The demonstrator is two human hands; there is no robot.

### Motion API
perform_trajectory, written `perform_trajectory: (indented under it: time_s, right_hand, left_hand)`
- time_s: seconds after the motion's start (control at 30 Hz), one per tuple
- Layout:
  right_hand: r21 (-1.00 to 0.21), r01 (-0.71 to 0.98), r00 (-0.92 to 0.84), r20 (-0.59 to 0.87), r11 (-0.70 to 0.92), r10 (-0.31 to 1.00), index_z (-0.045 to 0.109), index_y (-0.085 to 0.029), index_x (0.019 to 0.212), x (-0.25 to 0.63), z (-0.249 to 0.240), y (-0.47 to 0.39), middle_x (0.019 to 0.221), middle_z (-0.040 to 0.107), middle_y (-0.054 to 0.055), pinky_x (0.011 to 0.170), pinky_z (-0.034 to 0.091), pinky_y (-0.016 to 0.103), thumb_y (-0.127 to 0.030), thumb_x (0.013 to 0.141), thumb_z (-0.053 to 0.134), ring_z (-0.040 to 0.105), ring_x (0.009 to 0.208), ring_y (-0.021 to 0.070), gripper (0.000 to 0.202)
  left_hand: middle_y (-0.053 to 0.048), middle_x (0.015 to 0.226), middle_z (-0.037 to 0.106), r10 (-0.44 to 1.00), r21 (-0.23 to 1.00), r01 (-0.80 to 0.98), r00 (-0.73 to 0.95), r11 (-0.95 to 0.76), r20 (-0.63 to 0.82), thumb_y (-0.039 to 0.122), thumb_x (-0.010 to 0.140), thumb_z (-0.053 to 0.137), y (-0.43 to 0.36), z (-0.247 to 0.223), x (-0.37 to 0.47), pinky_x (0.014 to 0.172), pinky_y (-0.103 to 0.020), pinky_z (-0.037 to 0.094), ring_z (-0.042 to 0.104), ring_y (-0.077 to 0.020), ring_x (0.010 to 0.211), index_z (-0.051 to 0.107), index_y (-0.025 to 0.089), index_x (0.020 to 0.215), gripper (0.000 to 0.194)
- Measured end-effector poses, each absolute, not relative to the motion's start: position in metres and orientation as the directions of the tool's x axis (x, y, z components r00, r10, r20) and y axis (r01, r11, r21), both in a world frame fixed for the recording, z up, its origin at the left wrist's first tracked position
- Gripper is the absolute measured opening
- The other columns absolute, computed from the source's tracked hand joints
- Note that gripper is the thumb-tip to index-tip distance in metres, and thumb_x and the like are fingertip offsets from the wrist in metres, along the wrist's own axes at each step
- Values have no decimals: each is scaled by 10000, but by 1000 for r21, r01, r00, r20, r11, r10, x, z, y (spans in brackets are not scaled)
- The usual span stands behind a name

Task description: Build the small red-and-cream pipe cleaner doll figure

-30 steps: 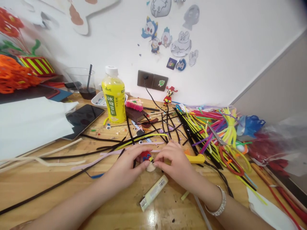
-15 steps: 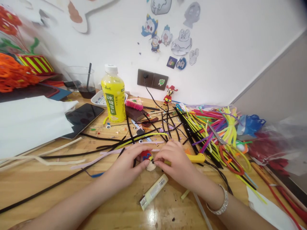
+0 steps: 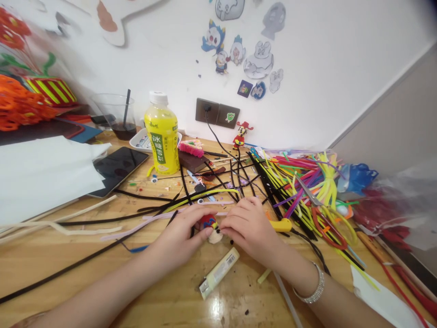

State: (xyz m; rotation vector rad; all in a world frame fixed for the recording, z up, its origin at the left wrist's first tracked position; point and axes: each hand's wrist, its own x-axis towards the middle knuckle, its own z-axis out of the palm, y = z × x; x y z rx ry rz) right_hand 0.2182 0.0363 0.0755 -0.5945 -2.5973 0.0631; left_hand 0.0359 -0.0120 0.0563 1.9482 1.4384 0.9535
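Observation:
A small fuzzy figure (image 3: 215,235), cream below with red, blue and yellow above and black dots on its face, is pinched between the thumb and fingers of my left hand (image 3: 186,230). My right hand (image 3: 251,230) is right beside it, fingers curled and their tips at the figure's right edge. Whatever those fingertips may hold is hidden. Under the hands lies a pale yellow lighter (image 3: 220,273) with a metal end. A yellow handle (image 3: 282,225) sticks out behind my right hand.
Black fuzzy stems (image 3: 85,222) cross the table. Scissors (image 3: 327,228) rest on a heap of coloured stems (image 3: 300,182) at right. A yellow drink bottle (image 3: 161,136), a cup of dark drink (image 3: 119,123) and a tablet (image 3: 119,168) are at left. A red-hatted figure (image 3: 240,135) stands by the wall.
My right thumb has drawn back from the figure, showing more of its black-dotted face and a dark speck below. The left hand keeps its place.

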Motion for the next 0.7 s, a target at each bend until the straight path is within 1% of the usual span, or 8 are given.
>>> perform_trajectory:
  time_s: [0.17,0.27,0.37,0.5,0.7]
  right_hand:
    - [-109,396,-809,428,912,403,596,-199,726,215,73,36,719,619,-25,745,249,318,-207,854,494,467,752,128,164]
    - [-107,388,-811,433,915,394,596,-199,725,214,72,36,728,624,-21,740,247,320,-207,858,485,466,757,133,173]
    - [-144,384,-802,438,912,407,600,-202,740,216,74,38,739,633,-15,745,249,324,-214,864,477,459,759,141,175]
    - [-191,386,-781,453,903,430,604,-204,733,218,76,40,736,640,-24,734,251,320,-211,844,518,447,739,141,141]
    - [-144,358,-790,480,923,381,591,-199,724,217,72,39,735,642,-37,756,247,326,-188,847,506,444,741,133,150]
  left_hand:
    - [-41,1132,617,957,754,590,175,-290,232,194,752,516,-12,56,37,934,-394,391,529,-210,1057,576,239,1068,324]
    - [-40,1120,622,952,745,592,184,-307,246,200,758,513,-12,56,37,933,-390,390,530,-207,1053,573,242,1066,317]
    - [-37,1125,618,949,740,595,193,-315,250,207,764,511,-11,56,36,939,-381,382,527,-202,1057,567,247,1072,316]
    - [-37,1133,614,949,739,596,203,-315,241,208,769,507,-11,58,36,943,-365,379,526,-196,1060,572,234,1067,306]
    - [-46,1091,633,950,723,616,189,-313,250,211,759,513,-11,58,37,927,-348,396,543,-199,1035,575,219,1068,315]
